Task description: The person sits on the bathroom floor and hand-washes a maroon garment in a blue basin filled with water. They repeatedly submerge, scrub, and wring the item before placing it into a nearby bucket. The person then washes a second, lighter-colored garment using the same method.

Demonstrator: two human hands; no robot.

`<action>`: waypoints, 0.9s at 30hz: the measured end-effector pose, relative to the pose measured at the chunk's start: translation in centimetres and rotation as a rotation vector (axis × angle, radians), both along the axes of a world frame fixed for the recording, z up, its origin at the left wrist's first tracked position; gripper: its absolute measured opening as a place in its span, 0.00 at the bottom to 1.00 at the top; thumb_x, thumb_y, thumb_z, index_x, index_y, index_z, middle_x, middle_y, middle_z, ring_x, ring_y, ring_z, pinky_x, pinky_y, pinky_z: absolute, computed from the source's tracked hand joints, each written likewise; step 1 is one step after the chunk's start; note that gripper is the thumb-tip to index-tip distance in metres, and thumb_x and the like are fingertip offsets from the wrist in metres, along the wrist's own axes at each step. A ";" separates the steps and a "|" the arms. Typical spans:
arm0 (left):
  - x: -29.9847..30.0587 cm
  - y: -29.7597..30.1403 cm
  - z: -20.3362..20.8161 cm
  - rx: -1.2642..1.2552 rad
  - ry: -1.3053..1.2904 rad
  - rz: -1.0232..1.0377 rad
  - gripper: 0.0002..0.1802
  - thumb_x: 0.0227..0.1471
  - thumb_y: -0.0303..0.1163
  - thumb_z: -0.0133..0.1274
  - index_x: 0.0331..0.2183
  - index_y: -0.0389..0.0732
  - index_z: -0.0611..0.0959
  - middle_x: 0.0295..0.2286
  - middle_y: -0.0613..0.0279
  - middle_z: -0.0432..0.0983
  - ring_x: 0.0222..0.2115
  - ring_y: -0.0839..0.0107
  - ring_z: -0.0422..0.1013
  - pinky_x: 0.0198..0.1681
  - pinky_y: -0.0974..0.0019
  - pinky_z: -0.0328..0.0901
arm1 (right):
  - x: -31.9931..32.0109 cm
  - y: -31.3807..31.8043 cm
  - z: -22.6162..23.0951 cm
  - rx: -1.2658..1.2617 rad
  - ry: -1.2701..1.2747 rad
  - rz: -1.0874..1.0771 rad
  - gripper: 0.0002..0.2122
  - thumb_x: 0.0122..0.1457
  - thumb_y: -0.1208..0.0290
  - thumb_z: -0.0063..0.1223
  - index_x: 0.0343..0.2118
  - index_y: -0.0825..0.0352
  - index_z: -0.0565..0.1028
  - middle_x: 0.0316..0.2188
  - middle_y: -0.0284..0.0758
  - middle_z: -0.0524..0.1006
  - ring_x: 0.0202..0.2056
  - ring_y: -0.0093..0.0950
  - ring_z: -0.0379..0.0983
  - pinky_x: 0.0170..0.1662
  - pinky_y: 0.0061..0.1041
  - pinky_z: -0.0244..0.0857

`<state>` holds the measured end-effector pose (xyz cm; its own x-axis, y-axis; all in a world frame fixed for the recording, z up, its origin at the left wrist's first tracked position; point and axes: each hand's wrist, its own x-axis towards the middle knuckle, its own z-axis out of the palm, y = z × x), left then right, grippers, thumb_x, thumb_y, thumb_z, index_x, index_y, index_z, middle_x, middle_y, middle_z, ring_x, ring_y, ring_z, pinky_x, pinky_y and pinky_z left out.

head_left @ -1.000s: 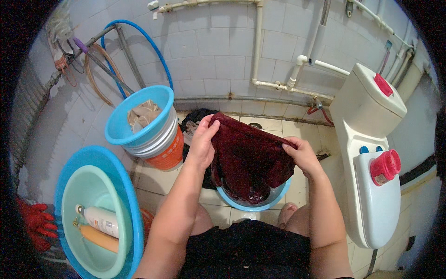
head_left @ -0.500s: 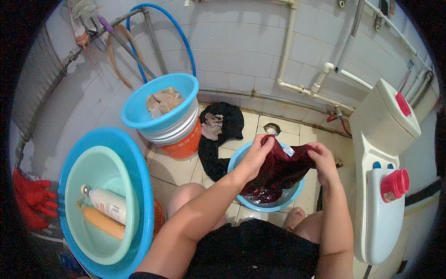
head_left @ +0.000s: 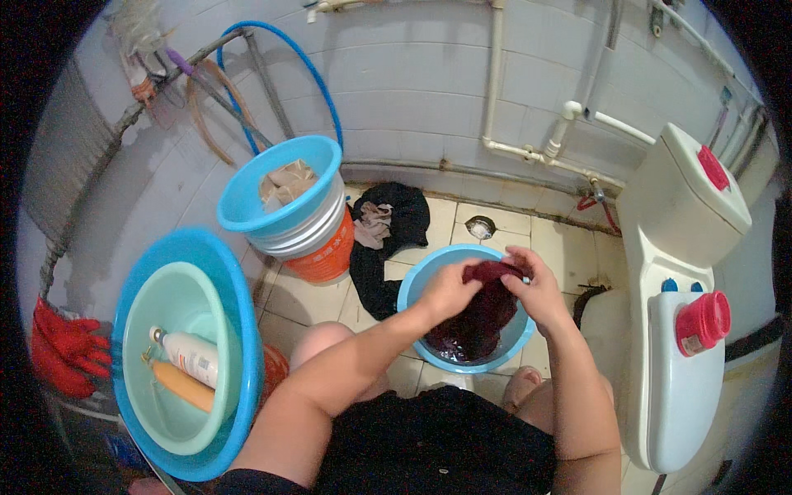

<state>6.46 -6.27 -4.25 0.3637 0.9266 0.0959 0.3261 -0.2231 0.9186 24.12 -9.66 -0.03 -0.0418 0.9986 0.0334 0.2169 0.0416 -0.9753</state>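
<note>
A dark red wet garment point(head_left: 481, 320) hangs from both my hands, its lower part down in a light blue basin point(head_left: 526, 334) on the tiled floor. My left hand point(head_left: 450, 290) is closed round the bunched upper left of the cloth. At the upper right edge, my right hand point(head_left: 538, 290) holds it between thumb and fingers. Both hands are close together above the basin, and the lowest folds look wet and shiny.
Left of the basin lies black clothing point(head_left: 384, 285). Behind it, stacked buckets point(head_left: 323, 254) carry a blue basin point(head_left: 239, 213) with beige cloth. A pale green basin point(head_left: 136, 330) holds two bottles. To the right stands a toilet point(head_left: 683, 396) with a red jar point(head_left: 701, 323) on its lid.
My hands have come closer together. The garment, spread wide between them before, is now bunched and hangs lower in the basin.
</note>
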 end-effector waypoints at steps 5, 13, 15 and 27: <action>0.8 3.9 4.9 0.072 -0.155 0.058 0.14 0.45 0.23 0.49 0.39 0.37 0.76 0.31 0.63 0.76 0.33 0.76 0.69 0.40 0.72 0.63 | 1.8 -0.3 1.5 0.046 0.080 -0.254 0.22 0.51 0.75 0.54 0.50 0.66 0.64 0.44 0.37 0.70 0.45 0.25 0.65 0.43 0.24 0.62; 4.9 7.4 1.1 0.313 0.694 -0.063 0.15 0.40 0.35 0.56 0.35 0.46 0.80 0.41 0.57 0.66 0.43 0.54 0.65 0.45 0.55 0.61 | 4.6 -1.0 2.6 0.041 -0.009 -0.295 0.15 0.53 0.75 0.51 0.45 0.66 0.69 0.42 0.35 0.71 0.44 0.25 0.66 0.42 0.24 0.63; 3.9 7.3 -5.7 0.416 0.903 -0.100 0.15 0.39 0.34 0.56 0.35 0.49 0.81 0.47 0.58 0.62 0.52 0.54 0.55 0.51 0.46 0.54 | 4.4 -0.8 3.2 0.017 -0.016 -0.255 0.13 0.53 0.75 0.51 0.43 0.66 0.70 0.41 0.35 0.71 0.44 0.25 0.66 0.42 0.23 0.63; 2.3 1.0 -28.0 -0.319 1.250 -0.648 0.24 0.55 0.34 0.36 0.54 0.60 0.65 0.59 0.60 0.42 0.60 0.52 0.29 0.56 0.32 0.36 | 5.2 -0.9 4.1 0.000 -0.088 -0.203 0.09 0.53 0.75 0.49 0.38 0.67 0.73 0.39 0.37 0.72 0.41 0.29 0.68 0.44 0.25 0.62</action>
<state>8.78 -5.24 -32.28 0.4100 0.4896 -0.7695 0.8618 -0.4843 0.1511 29.31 -10.52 4.10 0.1571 0.9868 0.0383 0.3052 -0.0117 -0.9522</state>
